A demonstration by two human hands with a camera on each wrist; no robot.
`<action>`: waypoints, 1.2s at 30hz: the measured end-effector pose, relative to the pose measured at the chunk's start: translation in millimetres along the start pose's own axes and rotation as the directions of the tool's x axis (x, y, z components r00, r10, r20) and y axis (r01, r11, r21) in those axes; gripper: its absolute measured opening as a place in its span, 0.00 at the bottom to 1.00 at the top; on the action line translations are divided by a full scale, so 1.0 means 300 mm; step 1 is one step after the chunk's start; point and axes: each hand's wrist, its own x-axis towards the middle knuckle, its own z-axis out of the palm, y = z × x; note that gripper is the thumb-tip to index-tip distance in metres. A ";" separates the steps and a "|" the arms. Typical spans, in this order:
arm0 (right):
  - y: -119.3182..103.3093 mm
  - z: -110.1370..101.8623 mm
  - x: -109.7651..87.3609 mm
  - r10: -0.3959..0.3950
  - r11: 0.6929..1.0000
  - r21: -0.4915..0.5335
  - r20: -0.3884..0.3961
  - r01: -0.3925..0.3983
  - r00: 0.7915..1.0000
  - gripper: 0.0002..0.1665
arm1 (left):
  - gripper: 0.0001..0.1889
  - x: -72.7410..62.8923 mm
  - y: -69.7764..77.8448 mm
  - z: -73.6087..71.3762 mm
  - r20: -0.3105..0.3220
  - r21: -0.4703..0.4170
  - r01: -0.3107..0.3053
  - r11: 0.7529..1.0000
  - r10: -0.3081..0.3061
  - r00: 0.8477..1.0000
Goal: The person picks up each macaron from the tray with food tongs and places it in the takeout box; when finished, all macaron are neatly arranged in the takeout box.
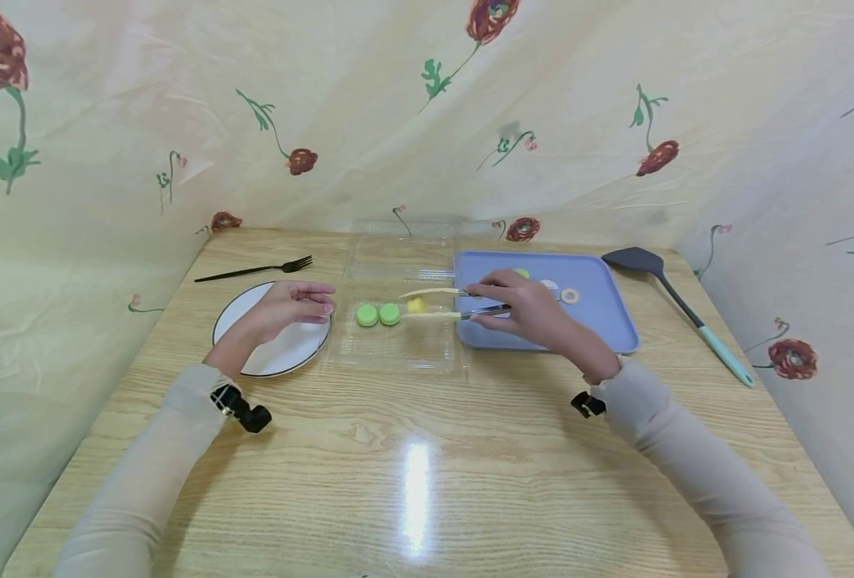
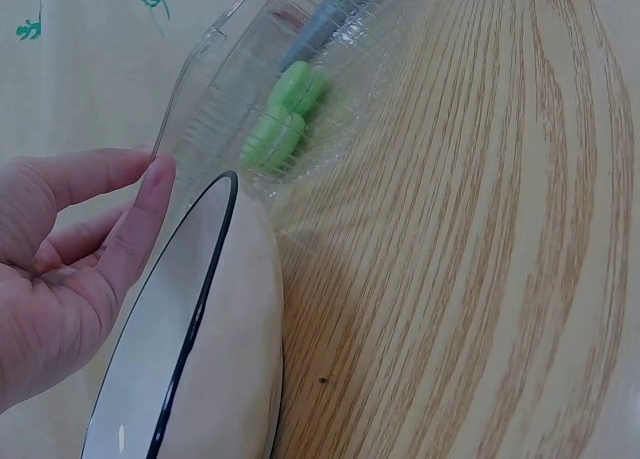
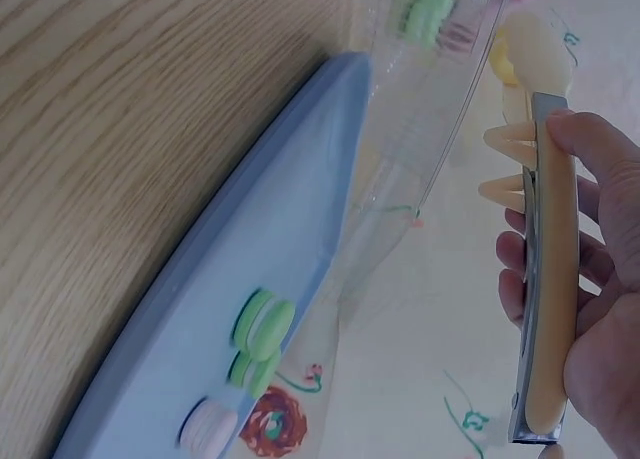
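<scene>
My right hand (image 1: 531,309) grips tongs (image 3: 550,269) with cream-coloured tips and metal sides. Between the tips is a yellow macaron (image 1: 416,305), over the clear plastic container (image 1: 398,349). Two green macarons (image 1: 378,315) sit side by side in that container, left of the yellow one. My left hand (image 1: 290,307) is above the white plate (image 1: 282,353), and its thumb and finger pinch the container's near-left rim, as the left wrist view shows. In the right wrist view, the tong tips partly hide the yellow macaron.
A blue tray (image 1: 593,329) lies under my right hand, bearing green macarons (image 3: 262,329) and a pale one (image 3: 208,429). A black fork (image 1: 254,270) lies behind the dark-rimmed plate. At the right is a spatula (image 1: 676,297) with a mint handle. Flowered cloth (image 1: 369,120) hangs behind the table.
</scene>
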 end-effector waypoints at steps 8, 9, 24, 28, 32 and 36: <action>-0.029 0.020 0.033 0.011 0.999 0.041 0.069 -0.013 0.998 0.26 | 0.28 0.000 -0.001 0.002 -0.006 -0.011 0.003 1.000 -0.003 1.000; -0.031 0.024 0.036 0.012 0.999 0.040 0.077 -0.015 0.997 0.26 | 0.28 0.001 -0.002 0.002 -0.007 -0.014 0.002 1.000 -0.002 1.000; -0.049 0.087 0.080 -0.027 0.999 0.042 0.102 0.023 0.994 0.24 | 0.29 0.009 -0.005 -0.005 0.002 -0.010 0.012 1.000 -0.012 1.000; -0.058 0.094 0.093 -0.022 0.999 0.028 0.131 0.018 0.991 0.24 | 0.30 0.009 0.001 -0.008 0.009 -0.014 0.018 1.000 -0.018 1.000; -0.062 0.104 0.101 -0.036 0.999 0.017 0.147 0.034 0.989 0.23 | 0.30 0.010 0.002 -0.011 0.016 -0.015 0.018 1.000 -0.017 1.000; -0.065 0.114 0.107 -0.046 0.999 -0.020 0.164 0.050 0.985 0.23 | 0.30 0.010 0.003 -0.011 0.020 -0.031 0.010 0.999 -0.009 1.000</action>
